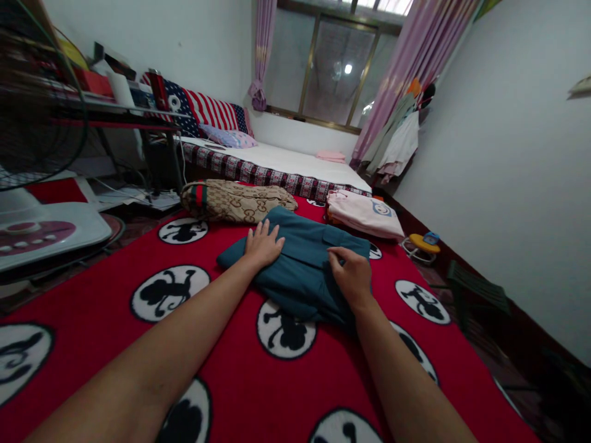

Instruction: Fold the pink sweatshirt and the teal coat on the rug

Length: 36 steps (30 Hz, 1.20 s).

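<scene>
Now left hand (263,245) lies flat on teal garment (300,264); right hand (351,274) pinches its fabric.

Both hands rest on the folded garment (300,264) on the blanket (115,344) — patterned bag (235,201) behind it.

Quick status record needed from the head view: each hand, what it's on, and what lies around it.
surface: red blanket with black-and-white round prints
garment: teal folded garment, lying flat on the blanket
left hand: flat, palm down on the garment's left part, fingers spread
right hand: on the garment's right part, fingers curled, pinching the cloth
behind garment: patterned tan bag; pink folded garment
far left: fan
far right: yellow stool
</scene>
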### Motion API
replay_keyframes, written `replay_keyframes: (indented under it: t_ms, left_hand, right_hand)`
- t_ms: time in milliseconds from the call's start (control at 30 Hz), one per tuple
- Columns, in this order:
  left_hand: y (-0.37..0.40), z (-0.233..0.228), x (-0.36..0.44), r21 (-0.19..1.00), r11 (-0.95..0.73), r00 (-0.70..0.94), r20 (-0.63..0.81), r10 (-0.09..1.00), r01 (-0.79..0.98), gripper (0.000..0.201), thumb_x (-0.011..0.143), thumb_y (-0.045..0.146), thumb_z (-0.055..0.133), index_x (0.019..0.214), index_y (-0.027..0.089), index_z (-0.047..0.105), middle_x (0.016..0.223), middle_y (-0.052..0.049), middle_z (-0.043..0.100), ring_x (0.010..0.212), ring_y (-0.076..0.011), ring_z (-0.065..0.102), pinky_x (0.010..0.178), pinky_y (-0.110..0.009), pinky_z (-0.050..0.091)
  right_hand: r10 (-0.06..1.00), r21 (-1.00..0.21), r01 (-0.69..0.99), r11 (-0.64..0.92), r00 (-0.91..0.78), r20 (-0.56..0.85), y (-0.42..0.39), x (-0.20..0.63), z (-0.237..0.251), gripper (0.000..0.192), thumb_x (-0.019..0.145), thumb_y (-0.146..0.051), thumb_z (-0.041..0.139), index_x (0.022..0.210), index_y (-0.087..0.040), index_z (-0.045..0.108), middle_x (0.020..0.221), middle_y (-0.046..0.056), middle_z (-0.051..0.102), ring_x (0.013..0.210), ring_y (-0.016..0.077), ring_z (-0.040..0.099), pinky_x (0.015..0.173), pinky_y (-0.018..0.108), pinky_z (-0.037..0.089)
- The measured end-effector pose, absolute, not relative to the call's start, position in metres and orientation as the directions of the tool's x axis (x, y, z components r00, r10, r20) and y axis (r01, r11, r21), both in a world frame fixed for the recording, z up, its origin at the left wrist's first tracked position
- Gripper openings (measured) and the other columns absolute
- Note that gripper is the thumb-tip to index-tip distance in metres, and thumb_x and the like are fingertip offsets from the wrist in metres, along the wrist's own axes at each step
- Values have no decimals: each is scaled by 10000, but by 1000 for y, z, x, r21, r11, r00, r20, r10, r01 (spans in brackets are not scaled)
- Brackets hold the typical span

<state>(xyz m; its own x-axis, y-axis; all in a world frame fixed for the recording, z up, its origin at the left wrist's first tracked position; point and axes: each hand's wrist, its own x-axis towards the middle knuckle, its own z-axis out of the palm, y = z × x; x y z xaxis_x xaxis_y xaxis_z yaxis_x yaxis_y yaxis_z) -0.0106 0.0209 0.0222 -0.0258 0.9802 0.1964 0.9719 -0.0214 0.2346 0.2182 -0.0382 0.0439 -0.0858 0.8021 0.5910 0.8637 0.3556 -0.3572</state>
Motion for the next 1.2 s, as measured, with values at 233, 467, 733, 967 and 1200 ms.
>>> replay_keyframes:
  t_ms: [233, 467, 733, 967, 1200]
  left_hand:
    - [18, 27, -21, 321, 113, -201, 258, 945, 940, 646, 881, 550, 433, 1383, 146, 484, 1326, -205, 560, 1212, -359, 518, 963, -465, 444]
    - [17, 33, -31, 398, 157, -258, 214, 942, 904, 721, 795, 623, 550, 1362, 181, 502, 1158, -203, 662, 1070, -379, 620, 859, -433, 491]
    - [6, 36, -22, 321, 105, -208, 308, 928, 941, 604, 848, 568, 522, 1355, 240, 521, 1086, -169, 706, 982, -371, 665, 802, -438, 512]
    - [-7, 32, -17, 468, -23, -210, 440, 873, 884, 528, 849, 502, 549, 1317, 258, 565, 1077, -94, 727, 974, -308, 683, 851, -387, 528]
    - [-14, 49, -11, 708, -294, -249, 556, 793, 642, 458, 785, 460, 623, 1182, 232, 644, 1101, -36, 724, 1031, -243, 669, 967, -332, 507]
  right_hand:
    - [921, -173, 931, -321, 349, 171, -30, 278, 76, 662, 868, -608, 449, 1257, -88, 580, 1190, 260, 627, 1107, 379, 609, 842, 456, 480]
    - [992, -270, 955, -122, 122, -16, -28, 283, 64, 699, 769, -711, 519, 1139, -134, 656, 1151, 222, 672, 1074, 370, 637, 858, 457, 485]
    - [982, -483, 872, 75, 19, 188, -36, 249, 51, 864, 600, -351, 791, 1377, -155, 468, 1108, 175, 698, 987, 345, 673, 794, 437, 528]
    - [917, -772, 554, 311, 38, 397, -42, 231, 37, 571, 611, -134, 614, 1174, -224, 630, 940, 39, 744, 812, 248, 704, 709, 350, 569]
    - [853, -788, 398, 470, 26, 521, -31, 261, 76, 489, 621, -149, 648, 1106, -203, 670, 1057, 42, 728, 941, 232, 687, 832, 338, 558]
